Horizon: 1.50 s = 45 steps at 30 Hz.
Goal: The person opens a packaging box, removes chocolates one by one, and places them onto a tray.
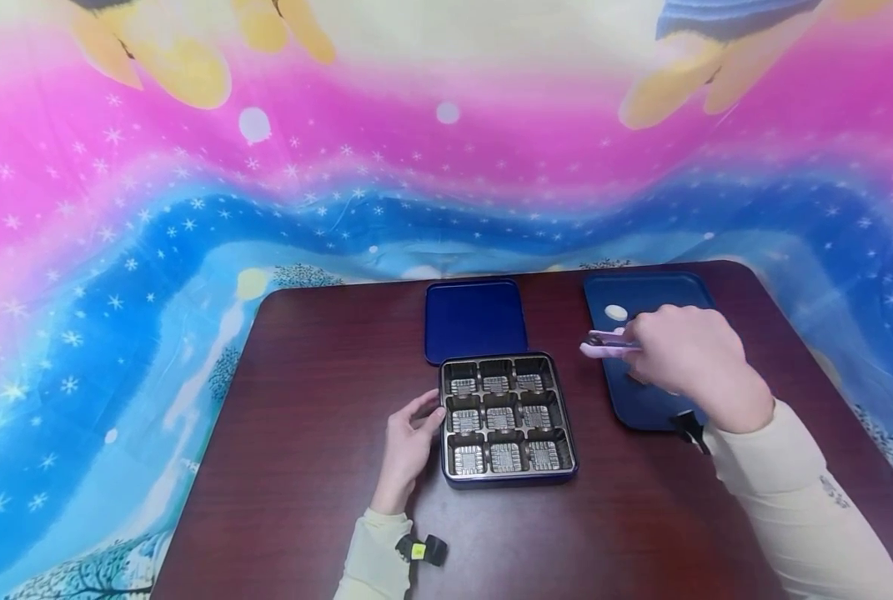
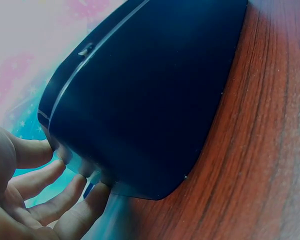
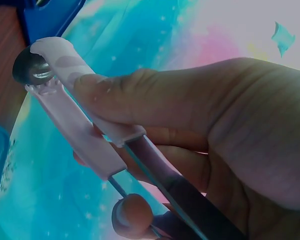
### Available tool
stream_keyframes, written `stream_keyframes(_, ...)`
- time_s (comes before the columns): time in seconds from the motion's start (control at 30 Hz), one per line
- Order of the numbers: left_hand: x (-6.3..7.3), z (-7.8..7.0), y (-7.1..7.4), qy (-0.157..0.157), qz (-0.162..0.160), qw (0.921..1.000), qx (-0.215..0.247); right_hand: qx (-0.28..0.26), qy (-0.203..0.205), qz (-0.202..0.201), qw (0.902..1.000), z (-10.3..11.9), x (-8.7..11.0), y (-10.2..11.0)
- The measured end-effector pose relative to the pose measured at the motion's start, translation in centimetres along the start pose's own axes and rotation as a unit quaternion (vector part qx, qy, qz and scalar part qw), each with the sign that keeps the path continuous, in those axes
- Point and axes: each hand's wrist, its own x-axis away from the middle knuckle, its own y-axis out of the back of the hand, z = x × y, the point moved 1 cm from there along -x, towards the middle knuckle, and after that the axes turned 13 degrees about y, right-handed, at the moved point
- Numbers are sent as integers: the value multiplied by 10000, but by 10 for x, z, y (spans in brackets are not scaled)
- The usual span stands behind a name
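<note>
My left hand [image 1: 406, 446] rests its fingertips and thumb against the left side of a dark blue square box [image 1: 509, 481]. In the left wrist view, those fingertips touch the outer wall of the box [image 2: 155, 100] near its corner. A dark insert [image 1: 500, 418] with several square compartments sits inside, all of them bare. Over the blue tray [image 1: 626, 412], my right hand [image 1: 689, 358] grips metal tongs with pink handle covers [image 3: 85, 137], thumb on one arm and fingers on the other. Their rounded bend points left. The tips are hidden behind the hand in the head view.
A flat blue lid [image 1: 476, 321] lies behind the box, close to its back edge. One pale round piece [image 1: 615, 312] is on the tray; other pieces are partly covered by the right hand. A patterned cloth [image 1: 416, 150] hangs beyond the brown table [image 1: 303, 417].
</note>
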Motion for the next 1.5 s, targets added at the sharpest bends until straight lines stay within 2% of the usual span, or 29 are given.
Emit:
stream_keyframes(0.53,0,-1,0,-13,3,10000,-31,-375,-664,353,9965,-53,13,0)
stream_keyframes(0.97,-1,0,0,-22,-17,10000,-22,-643,-1132,280,9911,-95,28,-6)
stream_keyframes(1.2,0,0,0,-2,20,10000,-5,-747,-1556,509,9837,-109,37,-16)
stream_keyframes(1.5,0,-1,1,-35,-17,10000,-25,-1102,-1488,490,9815,-129,39,-39)
